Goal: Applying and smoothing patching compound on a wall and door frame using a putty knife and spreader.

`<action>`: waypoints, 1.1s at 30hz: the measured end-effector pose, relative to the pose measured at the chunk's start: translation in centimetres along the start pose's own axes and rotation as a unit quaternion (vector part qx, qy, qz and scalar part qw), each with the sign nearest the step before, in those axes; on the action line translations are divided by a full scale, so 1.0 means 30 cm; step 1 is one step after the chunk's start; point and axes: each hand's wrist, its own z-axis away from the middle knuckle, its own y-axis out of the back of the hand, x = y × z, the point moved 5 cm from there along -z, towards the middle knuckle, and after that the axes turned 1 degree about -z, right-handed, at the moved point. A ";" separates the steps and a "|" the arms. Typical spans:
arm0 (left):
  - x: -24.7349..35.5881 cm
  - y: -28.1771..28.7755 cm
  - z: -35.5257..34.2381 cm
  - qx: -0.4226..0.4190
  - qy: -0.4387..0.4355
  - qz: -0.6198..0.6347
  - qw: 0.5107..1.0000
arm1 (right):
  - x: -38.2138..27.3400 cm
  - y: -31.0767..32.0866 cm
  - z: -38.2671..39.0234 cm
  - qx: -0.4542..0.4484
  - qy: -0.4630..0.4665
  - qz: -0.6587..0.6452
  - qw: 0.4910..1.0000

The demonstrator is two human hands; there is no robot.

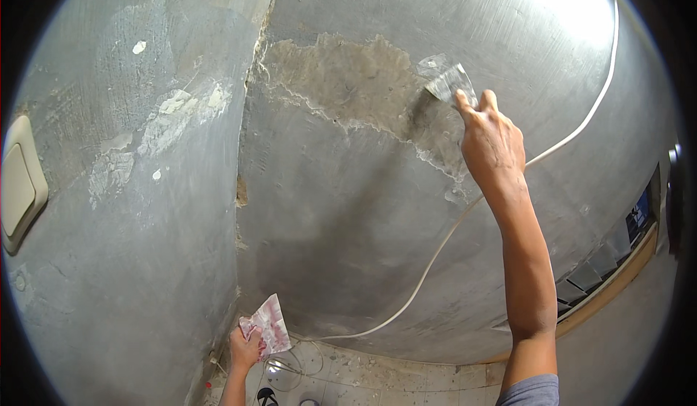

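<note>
In my right hand [496,134] is a putty knife [451,83], its wide metal blade against the grey wall [348,188]. Where the blade rests, the wall has a smeared pale spot, at the right end of a bare brownish patch [348,75] with a ragged, flaking edge. Low down near the corner, my left hand [245,348] grips a whitish flat sheet with pink-red smears [270,325]; its exact kind is unclear. My fingers are closed around both things.
A white cable [428,271] curves across the wall, passing behind my right forearm. The left wall carries a cream light switch [22,184] and pale filler marks [178,115]. A wood-edged opening [610,290] lies at the right. Debris litters the tiled floor [392,380].
</note>
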 end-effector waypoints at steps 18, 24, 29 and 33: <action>0.031 0.102 0.041 0.033 -0.039 0.019 0.998 | -0.051 -0.213 0.215 -0.091 -0.177 -0.900 0.388; 0.023 0.101 0.060 0.044 0.011 0.016 0.999 | 0.016 -0.152 0.062 0.279 -0.010 -0.300 0.912; -0.020 0.094 0.052 0.057 0.011 0.043 0.997 | -0.020 -0.151 -0.005 0.251 -0.022 -0.196 0.948; -0.041 0.088 0.045 0.044 0.023 0.060 0.997 | -0.046 -0.181 -0.018 0.237 -0.010 -0.147 0.960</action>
